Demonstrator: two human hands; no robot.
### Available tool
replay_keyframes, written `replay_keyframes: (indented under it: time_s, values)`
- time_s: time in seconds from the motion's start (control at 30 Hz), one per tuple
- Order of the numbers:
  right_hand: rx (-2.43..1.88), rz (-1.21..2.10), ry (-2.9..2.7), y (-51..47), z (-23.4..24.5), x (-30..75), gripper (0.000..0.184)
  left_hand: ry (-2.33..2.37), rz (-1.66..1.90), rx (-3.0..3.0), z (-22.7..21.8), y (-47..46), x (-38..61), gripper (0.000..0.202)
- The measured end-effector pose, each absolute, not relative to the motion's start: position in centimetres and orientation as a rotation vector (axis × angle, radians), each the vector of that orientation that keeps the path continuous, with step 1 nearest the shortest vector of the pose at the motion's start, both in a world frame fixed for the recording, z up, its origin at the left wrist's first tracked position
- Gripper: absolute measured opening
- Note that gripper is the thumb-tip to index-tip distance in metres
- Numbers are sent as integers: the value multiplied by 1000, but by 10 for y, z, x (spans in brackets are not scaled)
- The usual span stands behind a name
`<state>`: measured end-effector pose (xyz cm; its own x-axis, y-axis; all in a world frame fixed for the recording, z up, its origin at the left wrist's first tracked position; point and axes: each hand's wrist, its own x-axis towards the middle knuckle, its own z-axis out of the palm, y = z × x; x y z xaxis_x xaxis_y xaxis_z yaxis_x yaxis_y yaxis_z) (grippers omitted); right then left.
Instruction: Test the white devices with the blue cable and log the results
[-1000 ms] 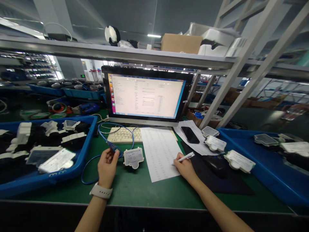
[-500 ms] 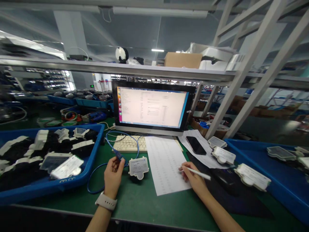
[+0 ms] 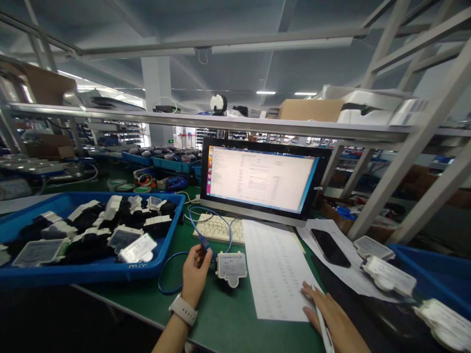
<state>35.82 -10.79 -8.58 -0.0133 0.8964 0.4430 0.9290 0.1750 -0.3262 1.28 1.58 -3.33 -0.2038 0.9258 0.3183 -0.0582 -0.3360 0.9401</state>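
My left hand (image 3: 196, 274), wearing a pale watch, is closed around the plug end of a blue USB cable (image 3: 204, 242). Just right of it a white and grey plastic module (image 3: 231, 268) with a printed face sits on the green bench. The cable loops behind and left of the hand; where its far end goes is unclear. My right hand (image 3: 329, 314) rests at the lower right corner of a printed paper sheet (image 3: 274, 274), its fingers stretched forward. A white pen (image 3: 323, 326) is held in this hand, pointing back toward me.
Behind the sheet stand a keyboard (image 3: 217, 228) and a lit monitor (image 3: 259, 179). To the left, a blue bin (image 3: 171, 240) holds several black and white modules. A phone (image 3: 330, 247) lies on papers at right, near more modules and another blue bin (image 3: 423, 267).
The view has turned left, so the bench appears farther right. My right hand has slid back toward the sheet's near corner, and the pen has swung to point toward me. My left hand keeps the cable.
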Motion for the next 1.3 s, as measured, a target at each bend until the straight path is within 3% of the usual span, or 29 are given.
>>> replay_keyframes:
  time_s: [0.33,0.53,1.3]
  values:
    - [-1643,350,-1375,-92,-44,350,47,1103,1632,1304,-35,16,11,35]
    - [-1524,619,-1033,-78,-49,348,41,1115,1652,1304,-36,18,12,35]
    - [-1688,417,-1172,-87,-36,323,14,1285,1655,1302,-21,15,13,47]
